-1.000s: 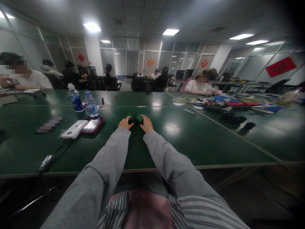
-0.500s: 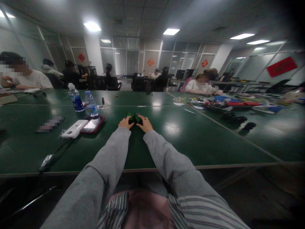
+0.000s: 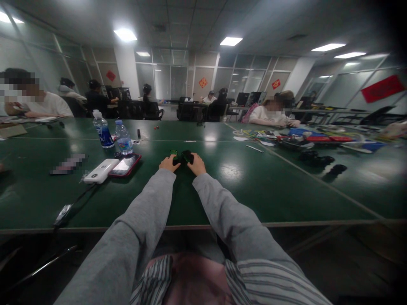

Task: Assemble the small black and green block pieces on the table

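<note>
Green laminate covers the long desk (image 3: 254, 186) that fills the head view, and both grey-sleeved arms stretch out over it to meet near its middle. The left hand (image 3: 168, 163) and the right hand (image 3: 197, 165) close in from either side on a small green-and-black object (image 3: 182, 156), fingers curled onto it. It sits low between the two hands, at or just above the desk surface; whether it rests on the desk cannot be told. It is too small and far off to name more exactly. Both hands look clamped on it, the left by the bright green part, the right over the darker part.

Left of the hands and apart from them lie a phone (image 3: 125, 165) in a red case and, touching its edge, a white power bank (image 3: 101, 171). Behind those stand a taller water bottle (image 3: 102, 133) and a shorter water bottle (image 3: 123, 140). A dark cable (image 3: 74, 201) runs from the power bank toward the near desk edge. Other people sit at the far side and at the right, where coloured clutter (image 3: 305, 142) is spread.

The likeliest trouble is a slip: the object is small and held at full reach by the fingertips, so an uneven squeeze or twist could pop it loose and send it skidding across the glossy top. A wide sweep of the left forearm could also nudge the phone or snag the cable.
</note>
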Action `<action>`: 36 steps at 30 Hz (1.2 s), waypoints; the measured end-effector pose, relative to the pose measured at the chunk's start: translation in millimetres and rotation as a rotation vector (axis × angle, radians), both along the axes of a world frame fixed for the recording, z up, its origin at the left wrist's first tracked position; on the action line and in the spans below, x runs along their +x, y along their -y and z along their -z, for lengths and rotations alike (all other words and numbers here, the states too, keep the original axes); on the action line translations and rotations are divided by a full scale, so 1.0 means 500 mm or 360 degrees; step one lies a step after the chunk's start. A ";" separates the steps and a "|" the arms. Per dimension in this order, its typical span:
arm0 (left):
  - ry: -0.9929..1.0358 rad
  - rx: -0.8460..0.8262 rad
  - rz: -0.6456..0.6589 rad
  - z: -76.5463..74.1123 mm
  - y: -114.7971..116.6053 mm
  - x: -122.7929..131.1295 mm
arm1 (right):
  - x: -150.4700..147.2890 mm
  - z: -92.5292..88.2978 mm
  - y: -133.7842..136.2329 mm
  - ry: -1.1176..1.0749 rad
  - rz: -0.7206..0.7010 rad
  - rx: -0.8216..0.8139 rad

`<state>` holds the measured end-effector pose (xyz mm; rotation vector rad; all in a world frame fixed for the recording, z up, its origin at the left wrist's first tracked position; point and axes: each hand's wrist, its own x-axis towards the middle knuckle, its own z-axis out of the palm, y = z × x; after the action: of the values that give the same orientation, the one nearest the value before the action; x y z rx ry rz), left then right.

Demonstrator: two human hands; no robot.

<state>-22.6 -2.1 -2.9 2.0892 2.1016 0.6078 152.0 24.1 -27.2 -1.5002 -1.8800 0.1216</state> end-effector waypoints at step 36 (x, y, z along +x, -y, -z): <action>0.0021 -0.0003 0.0029 0.007 -0.010 -0.003 | 0.056 -0.028 0.005 -0.0051 0.0352 0.0388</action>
<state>-24.2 2.9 -6.6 2.0950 2.0735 0.6151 180.2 21.5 -13.2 -1.5133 -1.6258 -0.1788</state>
